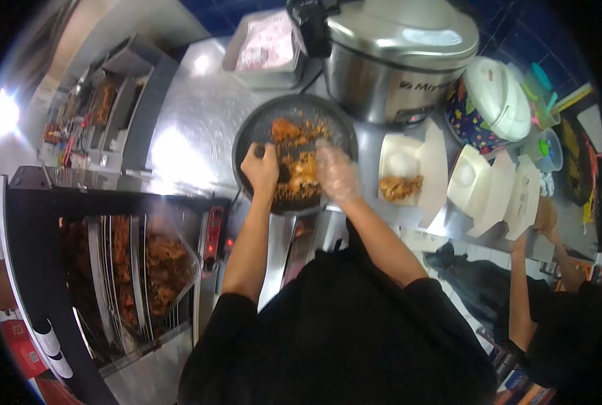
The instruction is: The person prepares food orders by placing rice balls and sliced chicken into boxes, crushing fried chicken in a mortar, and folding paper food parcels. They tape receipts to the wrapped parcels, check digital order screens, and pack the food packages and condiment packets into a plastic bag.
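A dark round pan [245, 127] stands on the steel counter with fried chicken [286, 129] and shredded, crumbly pieces [299, 169] in it. My left hand [262, 169] is bare and closed around a dark-handled tool [258, 150] at the pan's left side; the tool's working end is mostly hidden. Over the pan's right side, my right hand [338, 174] wears a clear plastic glove and reaches down to the food. Its fingers are blurred, so I cannot make out whether they grip a piece.
Right of the pan, an open paper box [384, 154] holds rice and chicken; another box [480, 160] holds rice. Behind are a large rice cooker [382, 84] and a steel tray [267, 77]. A glass-fronted cabinet [105, 182] with chicken stands left. A co-worker's arm [519, 297] reaches in at right.
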A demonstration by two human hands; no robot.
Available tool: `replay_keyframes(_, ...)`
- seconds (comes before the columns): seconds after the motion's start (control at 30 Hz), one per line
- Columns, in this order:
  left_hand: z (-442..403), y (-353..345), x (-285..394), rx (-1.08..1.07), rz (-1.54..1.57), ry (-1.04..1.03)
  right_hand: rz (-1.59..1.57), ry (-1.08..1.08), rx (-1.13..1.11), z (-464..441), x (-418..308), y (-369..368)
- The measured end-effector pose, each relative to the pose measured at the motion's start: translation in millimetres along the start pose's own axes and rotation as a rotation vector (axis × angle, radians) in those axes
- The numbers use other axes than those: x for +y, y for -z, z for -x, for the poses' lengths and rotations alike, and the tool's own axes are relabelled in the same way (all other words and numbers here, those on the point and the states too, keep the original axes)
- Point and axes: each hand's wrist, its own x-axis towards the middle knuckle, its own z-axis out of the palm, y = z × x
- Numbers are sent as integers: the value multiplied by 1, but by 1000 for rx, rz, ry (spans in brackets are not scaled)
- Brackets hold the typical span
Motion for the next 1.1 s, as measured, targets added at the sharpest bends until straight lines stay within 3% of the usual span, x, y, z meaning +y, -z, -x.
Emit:
replay_keyframes(0.03, -2, 10, 5, 16, 57, 51, 65, 41, -61, -7, -10, 4)
replay_keyframes(0.07, 1, 24, 8, -3, 218, 249, 101, 255, 148, -2, -16, 1)
replay_keyframes(0.1, -6, 24, -15, 145, 263, 341, 216, 59, -101, -1, -38, 7)
replay_keyframes(0.13, -12, 39, -87, 81, -396, -190, 162, -96, -534, -17, -69, 37)
replay_keyframes(0.17, -6, 54, -69, 141, -306, -90, 272, -132, -489, -9, -82, 26)
replay_keyframes(0.2, -14, 65, -103, 199, 178, 213, 376, -104, -372, 7, -87, 17)
replay_keyframes(0.23, -4, 88, -67, 206, -449, 130, 378, -165, -506, 9, -87, 13)
replay_keyframes(0.3, 16, 97, 14, 402, 260, 358, 492, -162, -519, 19, -83, -7)
replay_keyframes(0.37, 23, 111, 20, 447, 425, 291, 367, -172, -364, 23, -56, -68)
replay_keyframes(0.43, 32, 123, 29, 415, 378, 260, 259, -88, -426, 22, -64, -22)
replay_keyframes(0.6, 33, 124, 25, 347, 381, 300, 261, 160, -548, -2, -22, -70)
replay_keyframes(0.7, 23, 107, 17, 270, 404, 402, 243, 238, -647, -6, -21, -43)
replay_keyframes(0.73, 22, 101, 16, 254, 414, 410, 141, 78, -508, -3, -28, -33)
replay_keyframes(0.83, 25, 81, 17, 214, 468, 505, 51, 25, -420, -29, -16, -26)
replay_keyframes(0.9, 15, 63, -8, 147, 525, 537, -498, -374, -413, -42, -14, -19)
replay_keyframes(0.93, 5, 54, -24, -90, 731, 640, -1002, -382, -407, -44, -5, -33)
replay_keyframes(0.97, 2, 56, -38, -321, 920, 741, -1079, -434, -318, -48, -7, -32)
replay_keyframes(1.07, 20, 20, -5, -260, 700, 798, -1444, -375, -397, -40, -14, 53)
replay_keyframes(1.1, -14, 12, -87, -305, 727, 781, -1450, -264, -185, -41, -17, 66)
